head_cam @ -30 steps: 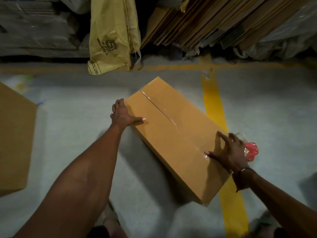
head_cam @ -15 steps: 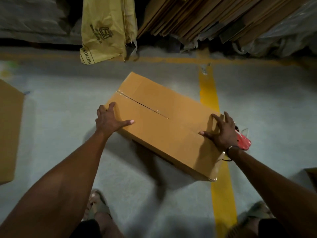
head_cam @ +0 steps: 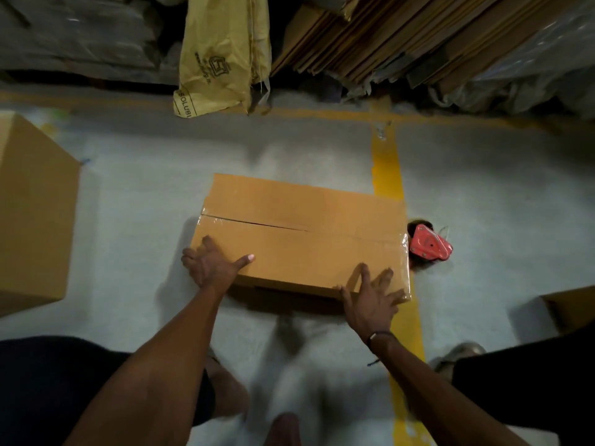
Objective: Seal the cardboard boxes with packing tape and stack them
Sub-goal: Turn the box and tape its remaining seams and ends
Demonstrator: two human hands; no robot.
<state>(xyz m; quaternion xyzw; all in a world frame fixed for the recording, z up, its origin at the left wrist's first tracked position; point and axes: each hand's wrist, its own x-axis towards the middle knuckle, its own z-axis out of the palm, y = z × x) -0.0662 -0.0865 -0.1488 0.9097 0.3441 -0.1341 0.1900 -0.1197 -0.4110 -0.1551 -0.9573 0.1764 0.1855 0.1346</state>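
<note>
A taped brown cardboard box (head_cam: 299,233) lies on the grey concrete floor (head_cam: 135,220). The left hand (head_cam: 211,267) and right hand (head_cam: 370,299), fingers spread, press its near edge. A red tape dispenser (head_cam: 429,243) rests just right.

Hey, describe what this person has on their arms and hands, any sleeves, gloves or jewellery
Both forearms are bare, with no sleeves in view and no gloves. The left hand shows no rings or band. The right hand has a thin dark cord bracelet at the wrist, a loose end trailing.
</note>
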